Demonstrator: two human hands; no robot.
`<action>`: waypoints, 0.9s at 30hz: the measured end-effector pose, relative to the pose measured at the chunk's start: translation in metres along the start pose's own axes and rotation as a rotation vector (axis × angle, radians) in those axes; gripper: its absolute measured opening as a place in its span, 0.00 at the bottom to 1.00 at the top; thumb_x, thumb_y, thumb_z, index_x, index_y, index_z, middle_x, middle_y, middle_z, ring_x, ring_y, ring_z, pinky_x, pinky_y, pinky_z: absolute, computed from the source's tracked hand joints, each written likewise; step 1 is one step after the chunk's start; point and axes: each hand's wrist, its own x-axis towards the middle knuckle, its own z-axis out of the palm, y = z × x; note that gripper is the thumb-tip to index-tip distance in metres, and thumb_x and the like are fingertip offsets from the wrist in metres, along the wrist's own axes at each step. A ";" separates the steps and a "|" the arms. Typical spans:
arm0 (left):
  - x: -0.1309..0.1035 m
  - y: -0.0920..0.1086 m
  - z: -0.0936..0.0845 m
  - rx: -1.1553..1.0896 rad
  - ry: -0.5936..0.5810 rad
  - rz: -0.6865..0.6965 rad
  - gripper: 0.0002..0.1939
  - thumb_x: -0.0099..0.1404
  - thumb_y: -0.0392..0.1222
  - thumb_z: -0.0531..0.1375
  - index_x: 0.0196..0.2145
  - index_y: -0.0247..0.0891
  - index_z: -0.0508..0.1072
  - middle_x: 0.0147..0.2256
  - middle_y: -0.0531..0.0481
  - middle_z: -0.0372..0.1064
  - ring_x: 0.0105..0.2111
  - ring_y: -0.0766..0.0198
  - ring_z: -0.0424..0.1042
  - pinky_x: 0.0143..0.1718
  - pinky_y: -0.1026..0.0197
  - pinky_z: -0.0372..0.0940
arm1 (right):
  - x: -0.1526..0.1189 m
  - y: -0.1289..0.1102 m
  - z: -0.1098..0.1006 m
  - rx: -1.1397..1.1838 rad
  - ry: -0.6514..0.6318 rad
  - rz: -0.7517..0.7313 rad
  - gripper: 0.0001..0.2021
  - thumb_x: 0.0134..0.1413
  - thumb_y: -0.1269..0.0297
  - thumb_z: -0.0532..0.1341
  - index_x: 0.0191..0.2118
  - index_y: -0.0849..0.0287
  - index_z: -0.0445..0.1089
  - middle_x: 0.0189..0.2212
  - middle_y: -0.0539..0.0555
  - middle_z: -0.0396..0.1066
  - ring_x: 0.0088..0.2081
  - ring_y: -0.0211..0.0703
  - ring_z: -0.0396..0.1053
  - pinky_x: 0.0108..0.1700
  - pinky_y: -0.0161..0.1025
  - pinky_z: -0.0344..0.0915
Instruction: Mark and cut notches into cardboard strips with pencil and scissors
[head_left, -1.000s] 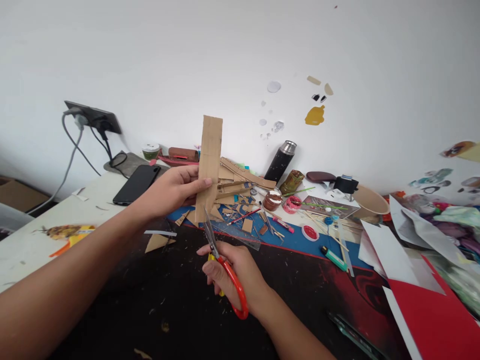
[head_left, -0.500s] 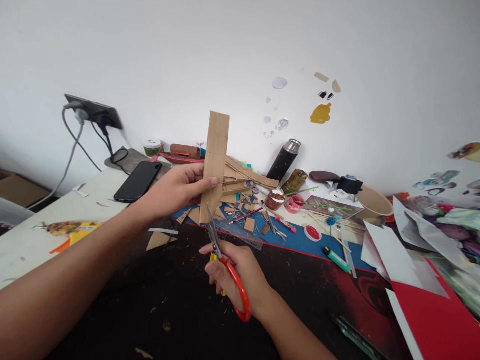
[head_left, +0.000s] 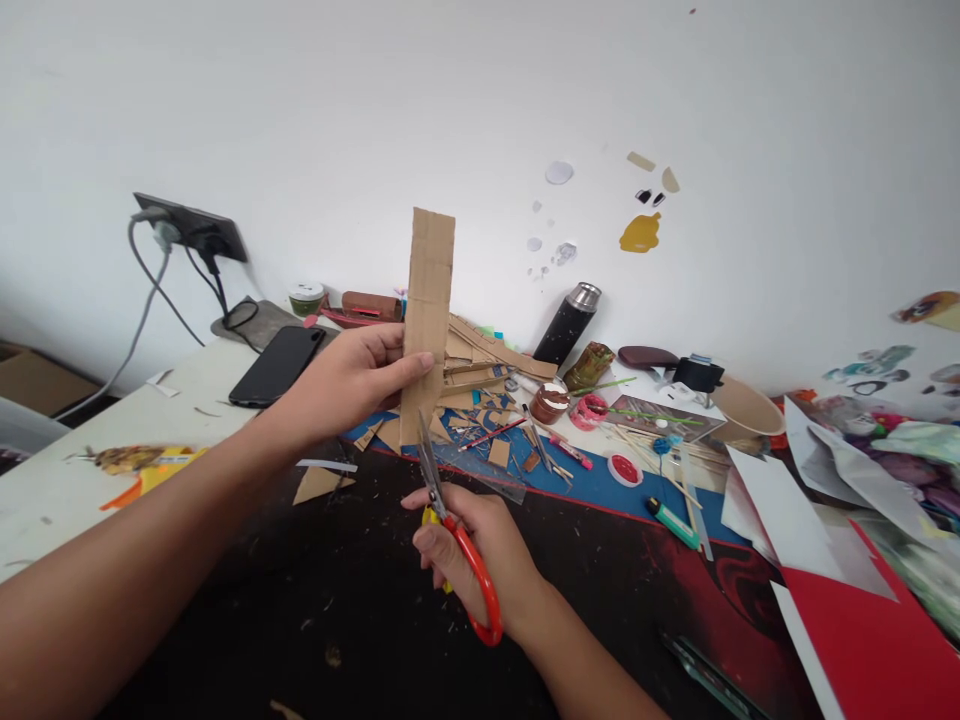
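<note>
My left hand (head_left: 367, 378) pinches a long strip of brown cardboard (head_left: 430, 280) and holds it upright above the desk, thumb across its front. The strip's lower end is cut at a slant. My right hand (head_left: 480, 545) grips scissors (head_left: 480, 575) with red and yellow handles. Their blades point up at the strip's lower right edge; whether they touch it I cannot tell. Behind the strip lie cardboard pieces (head_left: 495, 350) and scattered offcuts on a blue mat (head_left: 600, 490).
A black phone (head_left: 276, 365) lies at the left. A black flask (head_left: 568, 322), open paint jars (head_left: 550, 400) and a green utility knife (head_left: 673, 522) are behind and to the right. Red and white sheets (head_left: 862, 610) cover the right side. A power socket (head_left: 191, 228) is on the wall.
The cardboard strip has shifted slightly up and left in my left hand. The scissors have stayed almost in place near its lower edge.
</note>
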 end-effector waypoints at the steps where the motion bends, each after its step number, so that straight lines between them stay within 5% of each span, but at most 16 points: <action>1: 0.000 0.000 0.000 -0.001 0.003 0.010 0.06 0.59 0.36 0.75 0.35 0.40 0.85 0.34 0.43 0.83 0.31 0.54 0.83 0.31 0.60 0.80 | 0.000 0.001 0.000 -0.001 0.003 0.000 0.39 0.64 0.23 0.64 0.55 0.58 0.83 0.26 0.50 0.72 0.25 0.40 0.68 0.28 0.37 0.65; 12: 0.001 -0.001 -0.005 0.069 -0.003 0.081 0.12 0.53 0.38 0.79 0.36 0.40 0.86 0.36 0.43 0.84 0.35 0.52 0.84 0.29 0.61 0.78 | 0.000 -0.009 -0.002 -0.013 -0.029 0.040 0.38 0.62 0.25 0.68 0.56 0.57 0.82 0.27 0.50 0.72 0.25 0.41 0.69 0.27 0.36 0.66; 27: -0.001 -0.002 -0.003 0.175 -0.022 0.151 0.06 0.57 0.37 0.76 0.33 0.44 0.85 0.34 0.45 0.84 0.42 0.49 0.85 0.36 0.59 0.81 | -0.001 -0.005 -0.002 -0.005 -0.016 0.027 0.35 0.63 0.28 0.69 0.56 0.58 0.83 0.27 0.50 0.72 0.26 0.41 0.69 0.28 0.36 0.66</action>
